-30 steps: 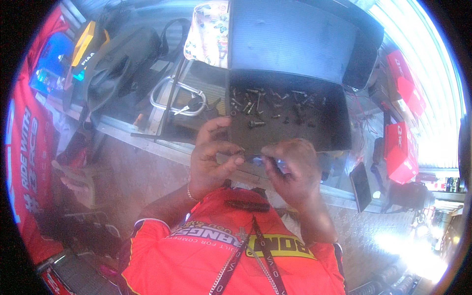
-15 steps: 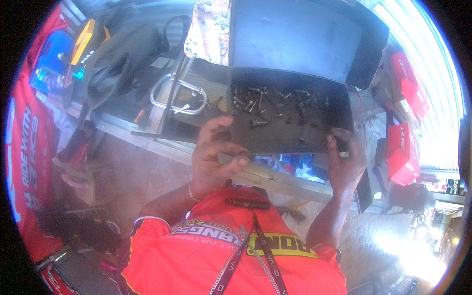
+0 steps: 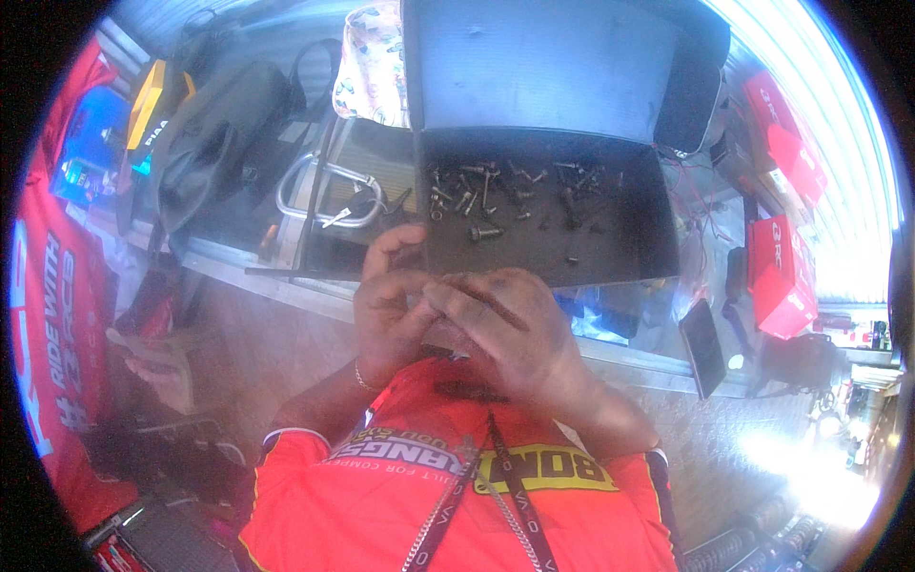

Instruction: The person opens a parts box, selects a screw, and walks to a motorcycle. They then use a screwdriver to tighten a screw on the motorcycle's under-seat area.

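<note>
Left hand (image 3: 386,310): thumb and index finger brought nearly together, another finger raised apart; whether anything is pinched cannot be told.
Bolts (image 3: 486,232): scattered inside the open black box (image 3: 629,253), beyond both hands.
Right hand (image 3: 519,329): fingers bent, bunched at the left fingertips; anything gripped is hidden.

A pale ribbed wall (image 3: 834,143) rises at right; harsh light (image 3: 805,477) glares lower right; dull floor (image 3: 257,348) spreads below.
</note>
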`<control>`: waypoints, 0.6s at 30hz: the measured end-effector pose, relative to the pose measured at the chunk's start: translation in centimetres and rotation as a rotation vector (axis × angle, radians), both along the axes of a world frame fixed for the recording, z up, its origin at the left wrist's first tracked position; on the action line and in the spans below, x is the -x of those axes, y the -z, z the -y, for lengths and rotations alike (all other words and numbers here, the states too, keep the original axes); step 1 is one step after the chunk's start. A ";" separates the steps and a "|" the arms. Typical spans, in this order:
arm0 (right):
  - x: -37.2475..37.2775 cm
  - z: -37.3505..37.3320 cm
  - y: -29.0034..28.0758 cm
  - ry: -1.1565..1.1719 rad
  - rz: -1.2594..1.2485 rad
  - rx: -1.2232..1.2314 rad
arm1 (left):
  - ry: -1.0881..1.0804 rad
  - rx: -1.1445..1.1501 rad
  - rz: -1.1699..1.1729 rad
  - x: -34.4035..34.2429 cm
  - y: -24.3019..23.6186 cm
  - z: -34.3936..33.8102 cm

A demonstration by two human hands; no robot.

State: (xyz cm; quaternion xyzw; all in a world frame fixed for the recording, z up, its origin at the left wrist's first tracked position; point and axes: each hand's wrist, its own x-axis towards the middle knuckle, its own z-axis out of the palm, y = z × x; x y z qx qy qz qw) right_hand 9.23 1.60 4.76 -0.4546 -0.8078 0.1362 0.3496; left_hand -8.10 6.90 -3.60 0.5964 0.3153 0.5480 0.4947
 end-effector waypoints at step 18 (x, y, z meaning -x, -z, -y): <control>-12.8 -4.6 -1.9 0.374 0.480 0.447 | -0.040 -0.075 -0.175 -0.2 -0.8 0.3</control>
